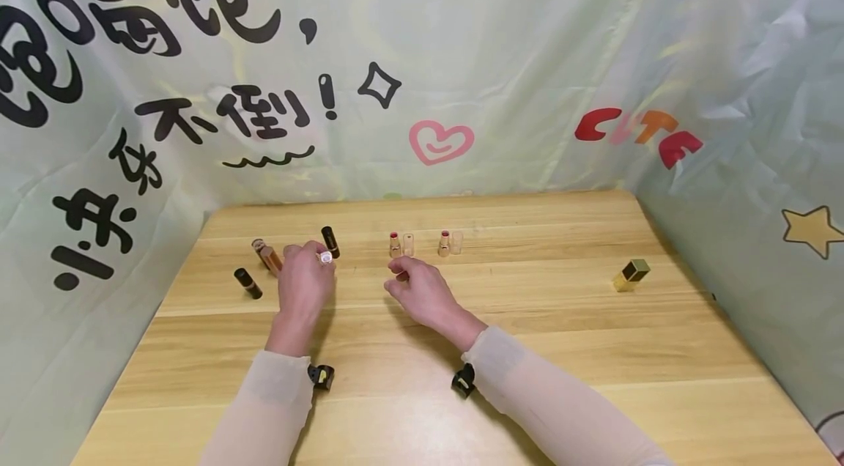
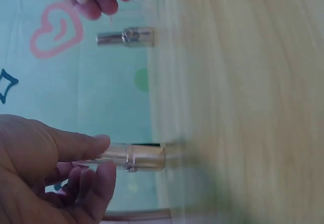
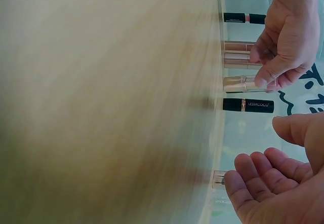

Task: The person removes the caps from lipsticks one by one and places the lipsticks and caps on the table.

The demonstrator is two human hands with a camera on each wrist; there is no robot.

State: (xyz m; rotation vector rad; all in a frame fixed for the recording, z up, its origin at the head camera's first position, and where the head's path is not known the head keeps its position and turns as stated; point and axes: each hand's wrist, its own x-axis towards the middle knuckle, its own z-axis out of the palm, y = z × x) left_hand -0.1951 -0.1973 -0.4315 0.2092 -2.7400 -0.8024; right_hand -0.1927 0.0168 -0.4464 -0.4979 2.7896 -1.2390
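My left hand [image 1: 303,283] pinches a gold lipstick with a clear cap [image 2: 147,157] between thumb and fingers, at the cap end. That lipstick stands upright, its base down at the wooden table. My right hand [image 1: 425,294] is raised with loosely bent fingers and holds nothing. Just beyond its fingertips stands an uncapped red lipstick [image 1: 394,245] in a gold base, its clear cap [image 1: 409,244] beside it. Farther right is a second uncapped lipstick [image 1: 445,243] with another clear cap [image 1: 458,242] next to it.
A black lipstick tube [image 1: 331,241] stands just behind my left hand, another black tube [image 1: 247,283] to its left. Between them are two rose-gold tubes [image 1: 269,259]. A gold lipstick with a dark cap [image 1: 631,275] stands far right. Printed fabric [image 1: 514,70] walls the table's back and sides.
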